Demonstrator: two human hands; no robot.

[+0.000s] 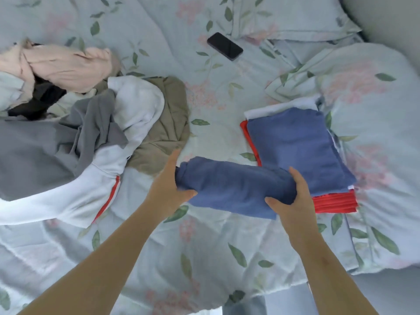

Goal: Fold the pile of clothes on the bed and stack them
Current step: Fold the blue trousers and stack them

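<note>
the bed (227, 258) is spread wide so the unfolded pile (95, 123) is kept left, apart from the stack (295, 144). a folded blue garment (234, 185) is gripped at both ends by the left hand (168, 185) and right hand (293, 201), fingers curled, presumably for carrying flat.

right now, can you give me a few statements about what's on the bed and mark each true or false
The left hand and the right hand both hold a folded blue garment. True.
The phone lies on the stack. False: it lies on the bedspread, apart from the stack.
The stack's top piece is red. False: blue is on top, and red shows beneath.
An unfolded pile lies to the left. True.
</note>
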